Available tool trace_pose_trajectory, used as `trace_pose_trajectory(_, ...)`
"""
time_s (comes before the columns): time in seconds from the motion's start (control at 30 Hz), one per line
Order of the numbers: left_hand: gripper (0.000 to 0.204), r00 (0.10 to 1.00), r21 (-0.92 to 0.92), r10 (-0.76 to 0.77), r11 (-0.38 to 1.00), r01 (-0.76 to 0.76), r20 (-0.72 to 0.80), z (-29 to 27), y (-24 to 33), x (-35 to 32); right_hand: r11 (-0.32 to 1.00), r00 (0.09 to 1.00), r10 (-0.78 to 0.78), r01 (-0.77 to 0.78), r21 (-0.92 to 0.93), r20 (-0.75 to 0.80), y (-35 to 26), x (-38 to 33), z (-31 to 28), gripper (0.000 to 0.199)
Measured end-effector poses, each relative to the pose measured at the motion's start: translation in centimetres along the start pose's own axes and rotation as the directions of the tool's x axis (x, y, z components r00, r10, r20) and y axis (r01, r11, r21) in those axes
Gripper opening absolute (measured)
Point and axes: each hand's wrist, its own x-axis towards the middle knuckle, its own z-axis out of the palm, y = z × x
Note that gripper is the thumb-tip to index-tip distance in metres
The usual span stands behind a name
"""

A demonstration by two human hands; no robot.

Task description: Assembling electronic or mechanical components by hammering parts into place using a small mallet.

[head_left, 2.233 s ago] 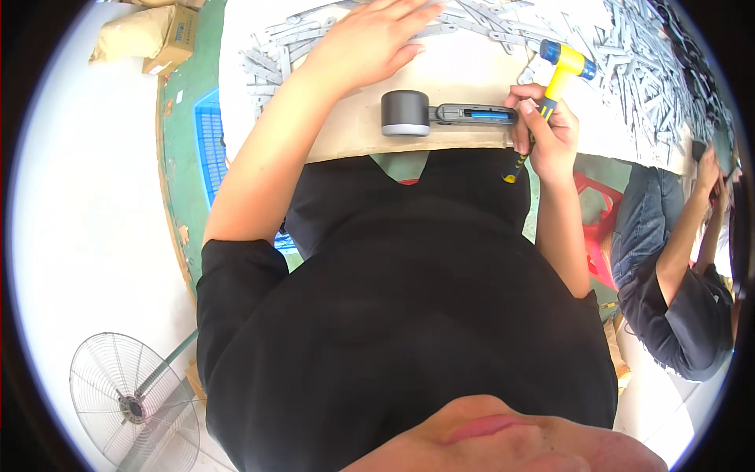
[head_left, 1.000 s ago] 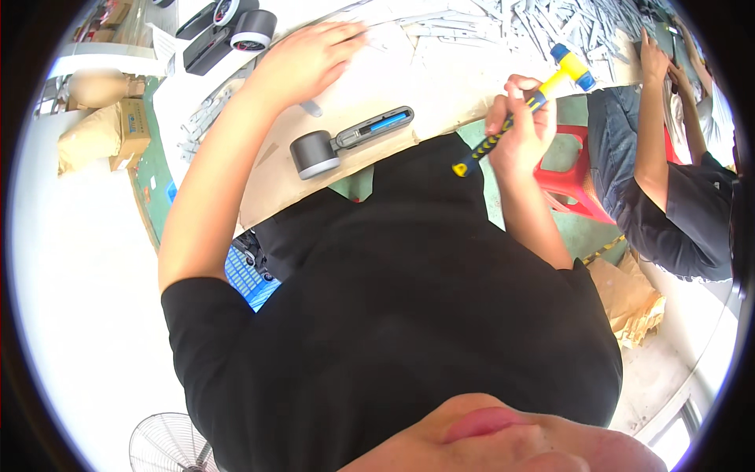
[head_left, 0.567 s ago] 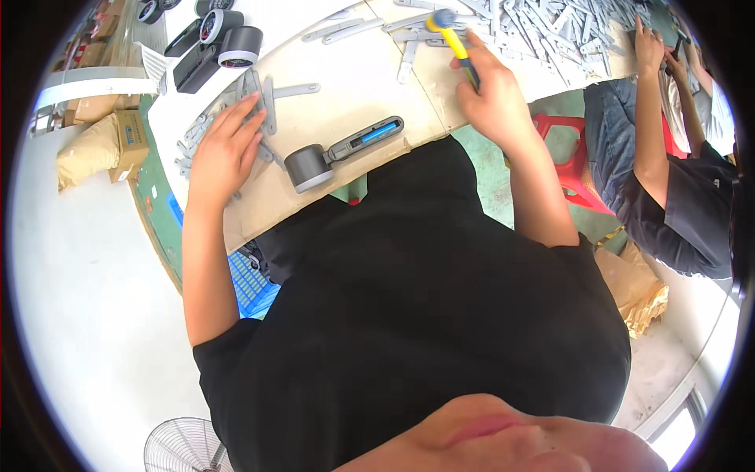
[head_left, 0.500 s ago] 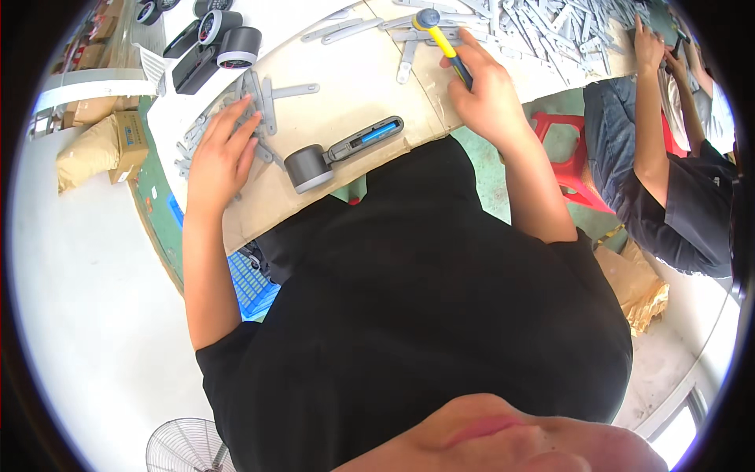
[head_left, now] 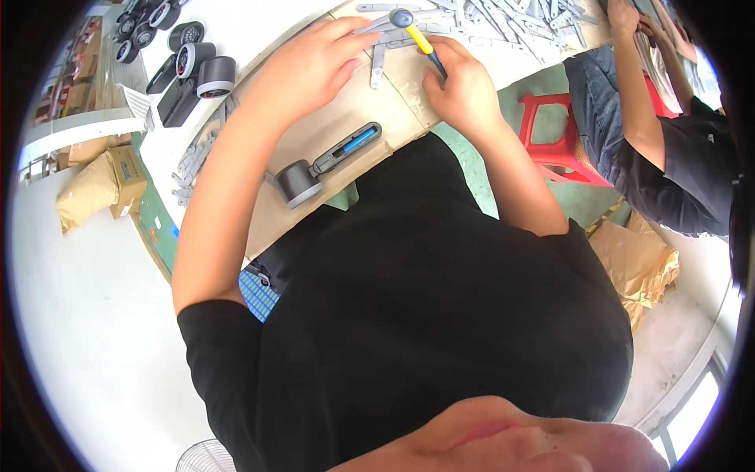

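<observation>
My right hand point(head_left: 465, 90) is closed round the dark grip of a small hammer point(head_left: 421, 39) with a yellow handle and a rounded grey-blue head. Beyond it, my left hand point(head_left: 307, 71) reaches over the table with its fingers stretched out. Its fingertips are at the grey strips point(head_left: 401, 35) near the hammer head; whether they touch one I cannot tell. Close to my body lies a dark grey device with a round cylinder head point(head_left: 299, 185) and a long arm point(head_left: 324, 164). A bright blue piece point(head_left: 360, 140) shows in the arm's open slot.
Many loose grey strips point(head_left: 519, 23) spread across the far right of the table point(head_left: 401, 98). Others point(head_left: 197, 161) lie left of my forearm. Several black cylinder-headed devices point(head_left: 216, 77) stand at the far left. On the right, a person point(head_left: 645, 118) works beside a red stool point(head_left: 550, 134).
My left hand has left the strips on the left and moved right and away from me, toward the hammer head. The hammer stays in my right hand. The whole view has shifted slightly.
</observation>
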Motion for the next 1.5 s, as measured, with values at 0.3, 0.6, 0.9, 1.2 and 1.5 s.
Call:
trace_pose_trajectory(0.3, 0.036, 0.94, 0.013, 0.341, 0.94, -0.342, 0.007, 4.8, -3.9, 4.7, 0.969, 0.988, 0.151, -0.146, 0.201, -0.011, 1.8, 0.6, -1.1, 0.031)
trace_pose_trajectory(0.6, 0.036, 0.99, 0.254, 0.018, 0.966, -0.053, 0.138, 1.9, -3.1, -3.4, 0.987, 0.996, -0.028, 0.042, 0.156, -0.09, 2.0, 0.9, -0.3, 0.033)
trace_pose_trajectory(0.9, 0.035, 0.97, 0.45, -0.163, 0.891, 0.066, 0.179, -2.7, -1.1, -8.9, 0.992, 0.992, 0.053, -0.066, 0.106, 0.117, 1.8, 0.7, -0.9, 0.02)
trace_pose_trajectory(1.2, 0.026, 1.0, 0.154, -0.013, 0.988, 0.015, -0.009, 1.1, -1.1, 2.7, 0.992, 0.978, 0.115, -0.104, -0.071, 0.175, 0.1, -0.8, -3.5, 0.014)
trace_pose_trajectory(1.5, 0.06, 0.993, 0.091, 0.114, 0.99, -0.111, -0.023, 8.2, -2.7, 9.0, 0.915, 0.917, 0.311, -0.359, 0.181, 0.248, 2.4, -4.9, -10.5, 0.014)
